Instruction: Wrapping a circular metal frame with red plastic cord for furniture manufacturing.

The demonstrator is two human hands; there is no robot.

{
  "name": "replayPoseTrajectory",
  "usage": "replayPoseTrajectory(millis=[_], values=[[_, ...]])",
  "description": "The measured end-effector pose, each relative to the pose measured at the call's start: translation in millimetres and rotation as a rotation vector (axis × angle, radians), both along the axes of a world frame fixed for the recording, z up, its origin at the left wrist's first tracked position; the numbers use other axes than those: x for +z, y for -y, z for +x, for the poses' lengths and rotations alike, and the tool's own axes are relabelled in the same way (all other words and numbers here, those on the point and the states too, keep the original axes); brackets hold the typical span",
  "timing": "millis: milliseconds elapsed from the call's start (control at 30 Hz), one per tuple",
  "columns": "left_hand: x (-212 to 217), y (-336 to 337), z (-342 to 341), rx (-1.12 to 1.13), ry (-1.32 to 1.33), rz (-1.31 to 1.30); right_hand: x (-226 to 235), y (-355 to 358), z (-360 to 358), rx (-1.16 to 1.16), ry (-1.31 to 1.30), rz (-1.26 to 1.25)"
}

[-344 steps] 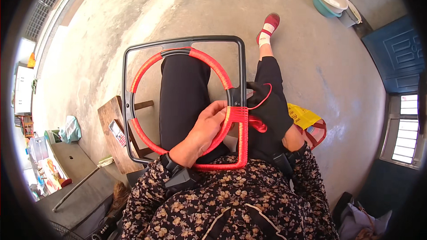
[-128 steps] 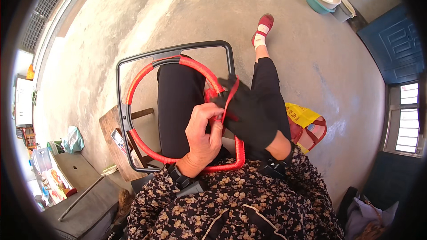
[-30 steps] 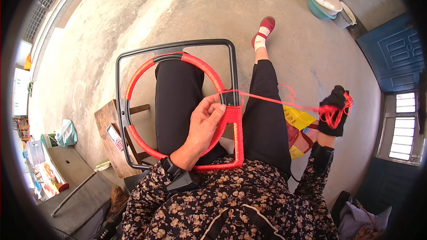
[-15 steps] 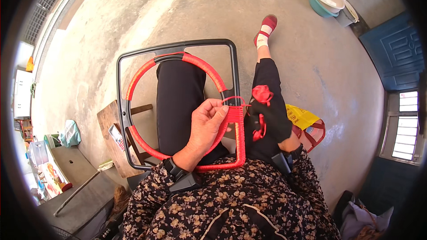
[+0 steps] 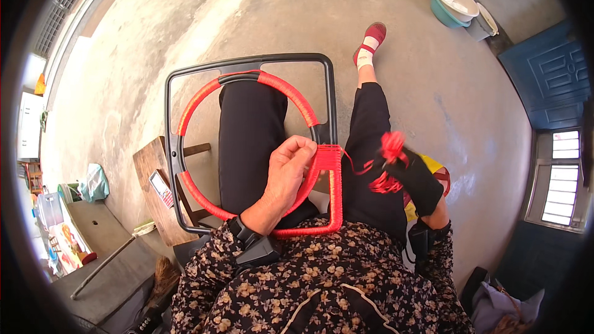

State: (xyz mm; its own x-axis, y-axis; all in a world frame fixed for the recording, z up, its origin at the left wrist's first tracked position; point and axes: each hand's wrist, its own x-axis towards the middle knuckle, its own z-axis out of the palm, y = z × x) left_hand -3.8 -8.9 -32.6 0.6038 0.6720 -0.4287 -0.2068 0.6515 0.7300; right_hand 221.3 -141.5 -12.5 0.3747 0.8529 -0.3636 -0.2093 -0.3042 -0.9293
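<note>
Across my lap lies a black square frame (image 5: 169, 108) with a round ring inside it. Red cord wrapping (image 5: 335, 195) covers its lower right corner, its lower edge and much of the ring; the top of the ring and the rest of the outer frame are bare black. My left hand (image 5: 286, 170) is bare and pinches the cord at the joint on the right side of the ring. Out to the right, my right hand (image 5: 416, 179), in a black glove, grips a bundle of red cord (image 5: 392, 147). A loose strand runs from it to the wrapped joint.
Left of my leg stands a wooden stool (image 5: 150, 161) with a mobile phone (image 5: 161, 187) on it. A yellow bag (image 5: 433, 164) lies beyond my right hand. Basins (image 5: 455, 5) stand at the far right, near a blue door (image 5: 550, 74). A broom (image 5: 164, 275) is at lower left.
My right hand has moved right with the cord bundle, drawing the strand out from the joint. My left hand keeps its pinch almost in place.
</note>
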Motion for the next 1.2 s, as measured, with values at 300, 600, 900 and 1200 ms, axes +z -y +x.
replayPoseTrajectory(millis=[300,600,900,1200], values=[[-9,3,3,-0.055,-0.167,0.128,-43,-68,-49,0.471,0.313,-0.079],[8,9,0,0.305,-0.406,0.951,10,-83,-57,0.305,1.064,0.357],[9,7,-2,0.217,-0.272,0.74,-3,-51,-24,0.394,0.719,0.067],[-3,3,3,0.069,-0.216,0.455,-87,48,114,-0.55,-0.309,0.271]])
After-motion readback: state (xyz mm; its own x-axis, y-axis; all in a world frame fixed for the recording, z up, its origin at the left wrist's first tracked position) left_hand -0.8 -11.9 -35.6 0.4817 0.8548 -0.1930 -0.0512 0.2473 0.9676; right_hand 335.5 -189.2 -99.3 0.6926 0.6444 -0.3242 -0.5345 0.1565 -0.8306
